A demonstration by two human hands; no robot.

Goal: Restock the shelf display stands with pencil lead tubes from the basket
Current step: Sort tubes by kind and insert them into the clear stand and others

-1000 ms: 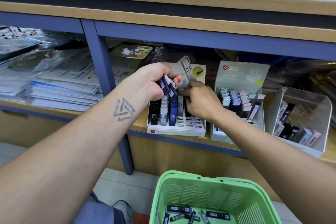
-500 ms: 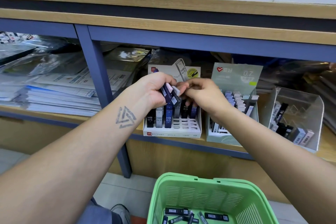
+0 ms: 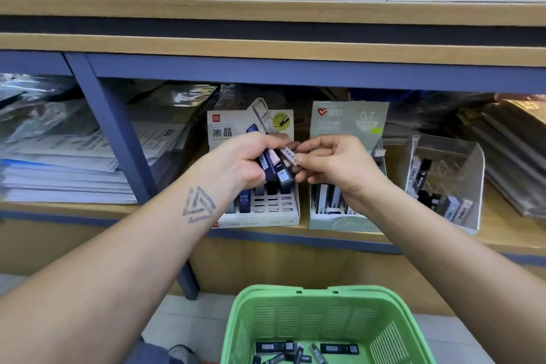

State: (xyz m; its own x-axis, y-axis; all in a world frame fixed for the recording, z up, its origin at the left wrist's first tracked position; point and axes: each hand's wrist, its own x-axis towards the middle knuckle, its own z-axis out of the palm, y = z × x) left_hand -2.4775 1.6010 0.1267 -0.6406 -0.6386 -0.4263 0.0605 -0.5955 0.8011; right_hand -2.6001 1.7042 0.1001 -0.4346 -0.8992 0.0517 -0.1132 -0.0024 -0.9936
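1. My left hand (image 3: 242,161) is curled tight round a bundle of lead tubes (image 3: 273,164), dark blue, pale and black ones fanned out past the fingers toward the right.
2. My right hand (image 3: 334,162) has its fingers bent, and thumb and forefinger pinch the end of one pale tube (image 3: 288,154) at the top of that bundle; the two hands nearly touch there.
3. Both hands hang in front of the shelf (image 3: 499,233), just above the white stand (image 3: 260,216). A few tubes stand upright in its back rows, and the front slots show bare.
4. Just beside it on the right sits the green stand (image 3: 348,118) marked 0.7, partly hidden behind my right wrist, with tubes in it.
5. Farther right is a clear bin (image 3: 472,162) holding a few more tubes at its bottom.
6. The green basket (image 3: 319,322) is below the hands, near the lower edge of my view, with several dark tubes lying flat on its bottom.
7. The blue post (image 3: 118,139) stands left of the white stand, with stacked papers (image 3: 65,174) beyond it. The shelf board above leaves open room over the stands for the hands.
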